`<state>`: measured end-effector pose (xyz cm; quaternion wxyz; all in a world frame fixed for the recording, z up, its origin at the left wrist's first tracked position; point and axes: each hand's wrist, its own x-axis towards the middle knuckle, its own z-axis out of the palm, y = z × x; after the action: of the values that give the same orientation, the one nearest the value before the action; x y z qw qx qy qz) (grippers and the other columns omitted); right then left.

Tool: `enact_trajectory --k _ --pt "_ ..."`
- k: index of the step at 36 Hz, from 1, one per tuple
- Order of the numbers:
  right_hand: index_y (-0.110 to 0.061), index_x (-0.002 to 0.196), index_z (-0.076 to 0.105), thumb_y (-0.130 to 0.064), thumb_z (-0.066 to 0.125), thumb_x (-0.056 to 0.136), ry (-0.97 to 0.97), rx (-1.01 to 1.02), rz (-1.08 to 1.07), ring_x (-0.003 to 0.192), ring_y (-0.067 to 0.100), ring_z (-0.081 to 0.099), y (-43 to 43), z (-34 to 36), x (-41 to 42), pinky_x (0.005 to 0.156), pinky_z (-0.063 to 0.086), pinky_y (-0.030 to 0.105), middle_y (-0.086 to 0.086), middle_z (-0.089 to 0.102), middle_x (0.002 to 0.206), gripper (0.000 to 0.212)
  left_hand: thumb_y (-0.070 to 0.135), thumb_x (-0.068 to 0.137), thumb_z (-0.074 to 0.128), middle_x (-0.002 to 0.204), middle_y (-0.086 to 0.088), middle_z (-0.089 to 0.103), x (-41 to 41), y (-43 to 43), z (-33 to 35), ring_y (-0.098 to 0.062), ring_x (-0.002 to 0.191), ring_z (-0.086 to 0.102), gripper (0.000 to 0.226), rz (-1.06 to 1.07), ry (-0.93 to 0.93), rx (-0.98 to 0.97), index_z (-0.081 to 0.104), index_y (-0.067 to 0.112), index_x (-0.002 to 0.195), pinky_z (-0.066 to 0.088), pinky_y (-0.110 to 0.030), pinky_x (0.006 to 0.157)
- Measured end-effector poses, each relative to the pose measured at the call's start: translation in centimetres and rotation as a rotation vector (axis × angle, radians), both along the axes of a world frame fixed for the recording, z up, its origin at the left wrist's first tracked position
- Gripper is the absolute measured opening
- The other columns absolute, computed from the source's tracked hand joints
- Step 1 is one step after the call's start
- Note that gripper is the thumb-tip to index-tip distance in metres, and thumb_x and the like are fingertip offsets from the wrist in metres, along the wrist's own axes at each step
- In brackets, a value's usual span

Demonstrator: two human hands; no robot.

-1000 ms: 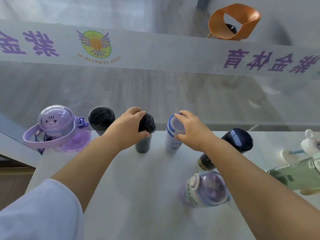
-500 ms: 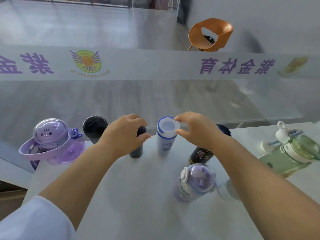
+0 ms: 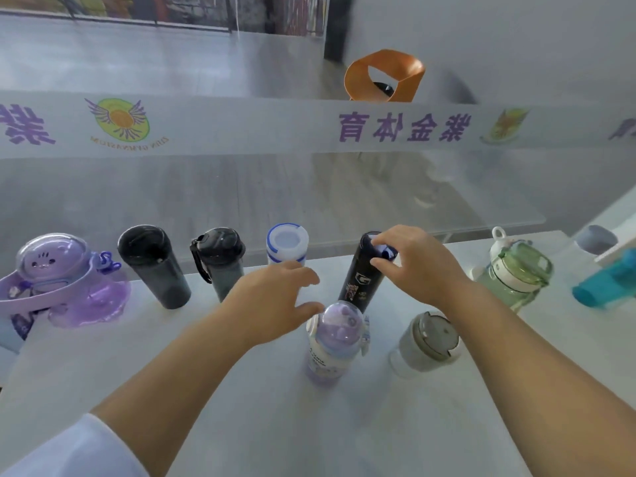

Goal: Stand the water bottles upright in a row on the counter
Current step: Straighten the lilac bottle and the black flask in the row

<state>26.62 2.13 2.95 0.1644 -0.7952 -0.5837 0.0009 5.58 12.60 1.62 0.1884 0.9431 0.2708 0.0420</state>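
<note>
White desk (image 3: 241, 425) against glass. Right hand (image 3: 418, 266) grips black bottle's (image 3: 361, 284) cap, seemingly to add it to the row; left hand (image 3: 275, 304) open, empty. Next: purple-domed bottle (image 3: 335, 342).

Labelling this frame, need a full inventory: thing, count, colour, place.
character bottle: 1, purple, far left of row
tumbler: 1, black, second in row
strap bottle: 1, dark grey, third
white bottle: 1, white with blue bands, fourth
black bottle: 1, black, under right hand
dome bottle: 1, lilac, front centre
grey cup: 1, grey-white, front right
green bottle: 1, green, right
teal bottle: 1, teal, lying at far right
counter: 1, white
chair: 1, orange, behind glass
left hand: open, by dome bottle
right hand: fingers on black bottle's cap
</note>
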Motion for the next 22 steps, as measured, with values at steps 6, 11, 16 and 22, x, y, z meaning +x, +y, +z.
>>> enact_trajectory --k 6,11,16,22 --pt "-0.013 0.124 0.056 -0.024 0.066 0.082 0.013 -0.069 0.071 0.109 0.029 0.050 -0.7 -1.4 3.6 0.093 0.040 0.034 0.008 0.055 0.122 0.045 0.056 0.082 0.054 0.128 0.017 0.049 2.6 -2.9 -0.8 -0.011 0.113 0.052 0.048 0.051 0.034 -0.082 0.047 0.035 0.125 0.043 -0.029 0.089" --pt "-0.018 0.137 0.043 -0.030 0.067 0.081 0.039 -0.142 0.136 0.124 0.030 0.042 -0.3 -2.6 5.6 0.103 0.038 0.041 0.009 0.042 0.139 0.062 0.051 0.081 0.055 0.126 0.019 0.049 3.9 -5.0 -1.5 -0.010 0.110 0.052 0.044 0.197 0.036 -0.155 0.051 0.036 0.122 0.044 -0.028 0.090" --pt "-0.021 0.142 0.033 -0.034 0.065 0.083 0.062 -0.196 0.198 0.129 0.030 0.035 0.5 -2.9 6.3 0.106 0.035 0.041 0.006 0.036 0.144 0.068 0.057 0.075 0.062 0.125 0.016 0.050 4.3 -6.8 -1.4 -0.010 0.091 0.052 0.052 0.305 0.029 -0.186 0.051 0.036 0.122 0.043 -0.026 0.082" --pt "-0.018 0.134 0.035 -0.036 0.067 0.081 0.143 -0.207 0.236 0.118 0.031 0.043 1.4 -3.0 5.9 0.098 0.041 0.045 0.007 0.042 0.133 0.064 0.047 0.069 0.073 0.130 0.009 0.047 4.3 -8.2 -1.7 -0.014 0.108 0.050 0.069 0.325 0.073 -0.200 0.041 0.034 0.129 0.046 -0.031 0.090"
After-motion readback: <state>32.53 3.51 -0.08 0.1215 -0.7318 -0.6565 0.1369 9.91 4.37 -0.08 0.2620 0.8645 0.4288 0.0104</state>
